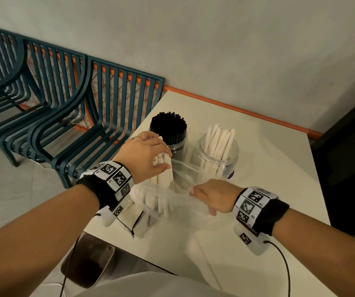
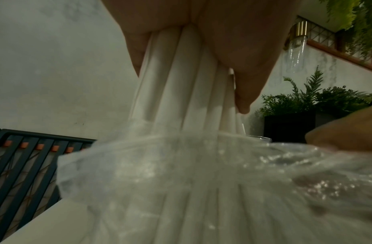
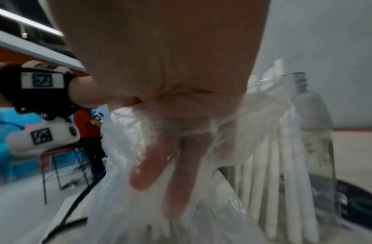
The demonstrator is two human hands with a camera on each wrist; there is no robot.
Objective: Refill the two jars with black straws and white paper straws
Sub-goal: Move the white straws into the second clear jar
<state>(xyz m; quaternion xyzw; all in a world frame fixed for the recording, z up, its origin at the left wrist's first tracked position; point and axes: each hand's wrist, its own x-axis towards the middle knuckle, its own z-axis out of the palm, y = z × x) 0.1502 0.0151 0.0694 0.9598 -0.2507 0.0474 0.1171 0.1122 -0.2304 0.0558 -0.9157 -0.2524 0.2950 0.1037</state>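
Left hand (image 1: pixel 145 156) curled tight round white straws (image 1: pixel 164 168); right hand (image 1: pixel 212 198) pinching bag (image 1: pixel 172 200). Risky: loose squeeze, straws slipping past jar (image 1: pixel 216 157).

Lower ends of white paper straws (image 1: pixel 163 189) blurred behind crumpled clear plastic bag (image 1: pixel 178 202).

Left hand (image 2: pixel 212 41) is wrapped around a bunch of white paper straws (image 2: pixel 181 79), gripping them near the top. Right below the hand they drop into a crinkly clear plastic bag (image 2: pixel 181 181). Dark slatted chair (image 2: pixel 24 165) sits left of the bag, potted fern (image 2: pixel 306 105) off to its right.
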